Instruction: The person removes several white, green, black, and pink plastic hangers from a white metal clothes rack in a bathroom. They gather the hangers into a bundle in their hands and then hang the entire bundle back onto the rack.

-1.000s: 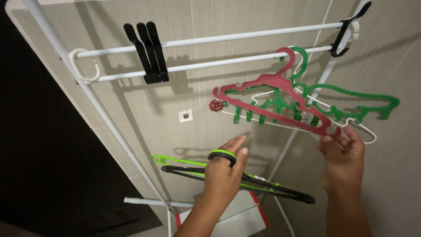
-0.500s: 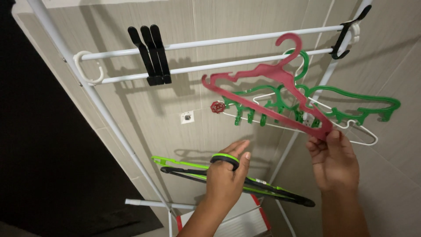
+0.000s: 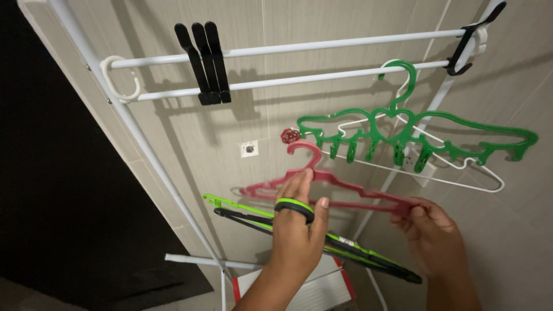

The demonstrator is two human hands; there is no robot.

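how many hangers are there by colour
Red plastic hanger, held by left hand and right hand: 1
Green plastic hanger on the white rail: 1
White wire hanger: 1
Black hangers: 3
Total: 6

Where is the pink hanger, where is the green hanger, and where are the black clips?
pink hanger (image 3: 340, 179): head view, on its sloping upper arm below the hook.
green hanger (image 3: 397, 124): head view, on the middle below its hook.
black clips (image 3: 203, 63): head view, on the middle clip's body.
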